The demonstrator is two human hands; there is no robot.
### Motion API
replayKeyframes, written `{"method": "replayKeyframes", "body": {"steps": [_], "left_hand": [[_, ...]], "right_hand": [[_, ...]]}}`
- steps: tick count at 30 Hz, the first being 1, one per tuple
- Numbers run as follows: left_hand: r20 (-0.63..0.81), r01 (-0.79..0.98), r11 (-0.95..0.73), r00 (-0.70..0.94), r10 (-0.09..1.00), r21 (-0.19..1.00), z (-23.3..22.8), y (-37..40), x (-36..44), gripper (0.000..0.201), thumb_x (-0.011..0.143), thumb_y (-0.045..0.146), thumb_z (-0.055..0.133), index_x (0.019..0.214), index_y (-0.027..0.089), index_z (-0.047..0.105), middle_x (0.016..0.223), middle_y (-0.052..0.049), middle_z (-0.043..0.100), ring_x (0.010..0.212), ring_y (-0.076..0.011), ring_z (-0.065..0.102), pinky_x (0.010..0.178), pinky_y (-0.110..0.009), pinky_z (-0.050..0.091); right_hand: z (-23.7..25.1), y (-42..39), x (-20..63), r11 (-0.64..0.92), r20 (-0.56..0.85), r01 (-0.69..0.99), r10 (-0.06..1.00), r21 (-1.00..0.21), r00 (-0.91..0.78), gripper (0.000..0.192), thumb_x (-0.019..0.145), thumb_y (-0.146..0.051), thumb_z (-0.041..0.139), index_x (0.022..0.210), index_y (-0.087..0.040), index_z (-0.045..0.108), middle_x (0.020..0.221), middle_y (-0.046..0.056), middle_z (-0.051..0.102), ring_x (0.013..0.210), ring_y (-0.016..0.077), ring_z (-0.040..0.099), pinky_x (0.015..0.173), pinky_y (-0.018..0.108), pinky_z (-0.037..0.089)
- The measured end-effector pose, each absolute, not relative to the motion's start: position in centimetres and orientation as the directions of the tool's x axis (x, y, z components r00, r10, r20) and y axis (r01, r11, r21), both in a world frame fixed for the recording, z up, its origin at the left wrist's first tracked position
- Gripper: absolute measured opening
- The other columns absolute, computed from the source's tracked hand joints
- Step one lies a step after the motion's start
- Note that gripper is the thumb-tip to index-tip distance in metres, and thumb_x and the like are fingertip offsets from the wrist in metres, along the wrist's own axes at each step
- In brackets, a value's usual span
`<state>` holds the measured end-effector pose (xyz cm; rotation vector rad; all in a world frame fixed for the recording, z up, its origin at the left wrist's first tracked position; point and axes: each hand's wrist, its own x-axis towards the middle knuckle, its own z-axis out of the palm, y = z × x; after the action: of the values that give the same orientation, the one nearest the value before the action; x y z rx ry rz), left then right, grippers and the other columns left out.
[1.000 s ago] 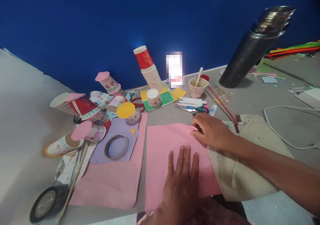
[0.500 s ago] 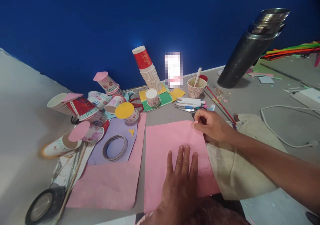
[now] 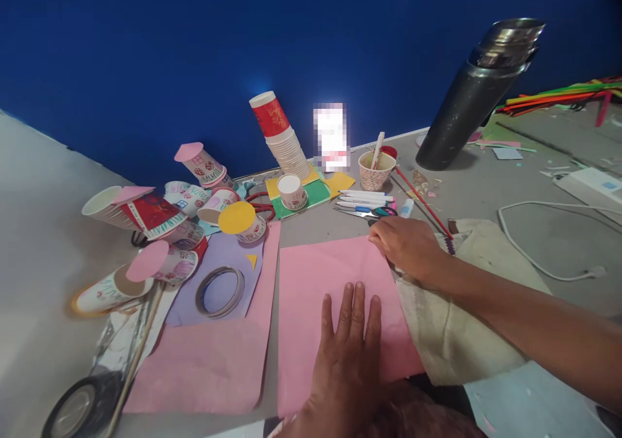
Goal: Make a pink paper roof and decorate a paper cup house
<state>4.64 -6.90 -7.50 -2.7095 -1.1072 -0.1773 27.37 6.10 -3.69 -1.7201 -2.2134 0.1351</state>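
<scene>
Pink paper sheet (image 3: 330,308) lying flat on grey bench (image 3: 510,198), near the front edge, just right of a second pink sheet (image 3: 208,360) that is partly covered by a purple sheet (image 3: 214,256). No fold, cut or mark visible on the sheet under the hands; judged an early stage, sheet merely laid out and pressed down, any shaping not yet done. Left hand (image 3: 347,354) palm down on the lower middle of the sheet, fingers extended and only slightly spread, holding nothing, pressing flat. Right hand (image 3: 405,247) at the sheet's far right corner, fingers curled down onto the edge; pinching or only pressing the corner cannot be told, fingertips hidden beneath the hand. Right forearm resting over a beige cloth (image 3: 461,321) that lies touching the sheet's right edge. Tape ring (image 3: 219,291) on the purple sheet. Decorated paper cups (image 3: 160,230) heaped at left, 1 stack of cups (image 3: 284,140) leaning near the blue wall, scissors (image 3: 369,212) and pens (image 3: 367,198) just beyond the right hand, dark metal flask (image 3: 479,94) further back.
</scene>
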Motion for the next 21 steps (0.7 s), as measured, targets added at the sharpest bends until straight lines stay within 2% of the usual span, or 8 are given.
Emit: {"method": "replayKeyframes", "body": {"steps": [3,5,7,11,15,21], "left_hand": [[0.226,0.703,-0.694,0.709,0.668,-0.154,-7.4,-6.8,4.7,0.102,0.092,0.083,0.048,0.160,0.008,0.048,0.163,-0.027,0.053,0.157,-0.0447,0.039,0.130,-0.068,0.001],[0.225,0.706,-0.694,0.706,0.671,-0.145,-7.4,-6.8,4.8,0.100,0.093,0.083,0.047,0.160,0.008,0.049,0.163,-0.027,0.054,0.156,-0.0445,0.041,0.130,-0.068,0.001],[0.195,0.707,-0.697,0.706,0.681,-0.123,-7.3,-6.8,4.8,0.102,0.092,0.083,0.048,0.161,0.008,0.048,0.164,-0.027,0.052,0.155,-0.0453,0.044,0.129,-0.068,0.007],[0.111,0.721,-0.689,0.693,0.713,-0.076,-7.1,-7.0,5.0,0.106,0.089,0.081,0.056,0.166,0.010,0.041,0.168,-0.028,0.047,0.155,-0.0457,0.045,0.126,-0.068,0.023],[0.103,0.717,-0.696,0.695,0.712,-0.032,-6.8,-6.9,4.8,0.113,0.086,0.083,0.062,0.167,0.008,0.036,0.170,-0.029,0.042,0.159,-0.0466,0.040,0.125,-0.070,0.029],[0.033,0.689,-0.718,0.719,0.694,0.094,-4.9,-6.9,2.9,0.094,0.092,0.064,0.069,0.166,0.015,0.040,0.176,-0.019,0.035,0.165,-0.0385,0.032,0.130,-0.065,0.033]], "right_hand": [[-3.6,6.5,27.9,0.249,0.219,0.944,0.955,-0.216,-0.202,0.023,0.099,-0.013,0.056,0.083,-0.018,0.072,0.085,0.011,0.077,0.082,0.0245,0.069,0.067,0.035,0.033],[-3.3,6.5,28.1,0.250,0.236,0.946,0.951,-0.205,-0.200,0.021,0.100,-0.015,0.057,0.086,-0.019,0.072,0.089,0.010,0.078,0.086,0.0239,0.069,0.069,0.034,0.034],[-2.9,6.3,28.0,0.269,0.232,0.942,0.947,-0.202,-0.221,0.018,0.102,-0.020,0.060,0.089,-0.020,0.073,0.093,0.007,0.079,0.090,0.0226,0.070,0.071,0.033,0.037],[-2.5,5.7,27.2,0.291,0.115,0.944,0.954,-0.157,-0.275,0.018,0.102,-0.023,0.062,0.090,-0.022,0.075,0.094,0.005,0.080,0.092,0.0217,0.071,0.067,0.032,0.034],[-2.6,5.6,26.9,0.278,0.088,0.951,0.959,-0.138,-0.268,0.020,0.102,-0.019,0.059,0.091,-0.021,0.076,0.095,0.007,0.080,0.092,0.0224,0.072,0.063,0.033,0.030],[-2.7,5.5,26.9,0.282,0.103,0.950,0.957,-0.132,-0.270,0.020,0.103,-0.018,0.059,0.092,-0.021,0.076,0.096,0.006,0.080,0.091,0.0217,0.073,0.063,0.033,0.029]]}}
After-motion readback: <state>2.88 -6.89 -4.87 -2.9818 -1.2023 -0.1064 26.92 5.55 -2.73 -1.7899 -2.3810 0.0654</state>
